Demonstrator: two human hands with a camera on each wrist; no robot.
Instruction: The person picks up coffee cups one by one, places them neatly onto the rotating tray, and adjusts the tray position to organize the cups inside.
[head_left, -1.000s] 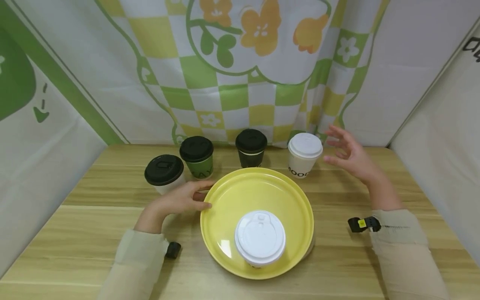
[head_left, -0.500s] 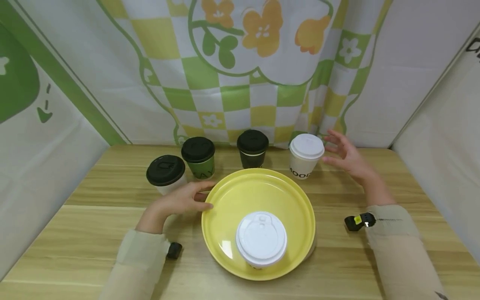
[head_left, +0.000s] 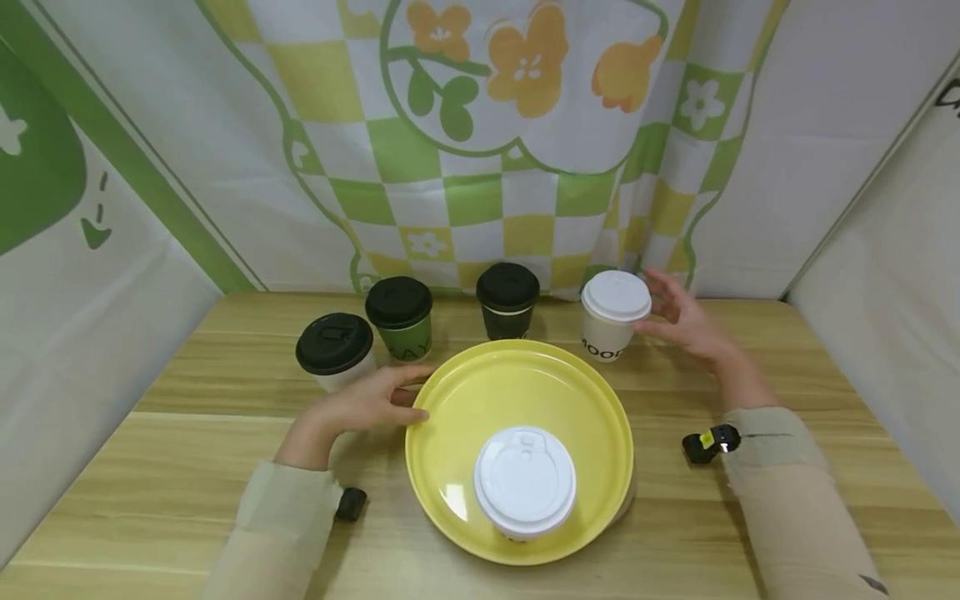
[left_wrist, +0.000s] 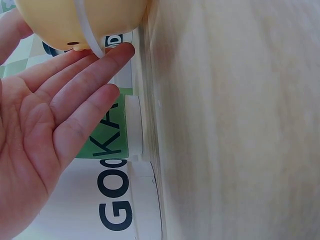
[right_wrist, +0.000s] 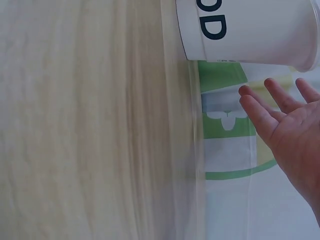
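My left hand rests at the left rim of a round yellow tray, its fingers nearly straight. In the left wrist view its fingertips reach against a rounded yellow surface with a white stripe. A paper cup with a white lid stands on the tray's near half. At the back right, my right hand is beside another white cup, lettered and white-lidded. Its fingers spread around the cup's right side, and the right wrist view shows a small gap between fingertips and cup wall.
Left of the tray stand a white cup with a black lid and a green cup with a black lid. A black cup is behind the tray. A checked floral curtain hangs at the wooden table's back edge.
My right hand has moved left, closer to the white cup at the back right. My left hand stays at the tray's rim, and the head view has shifted slightly.
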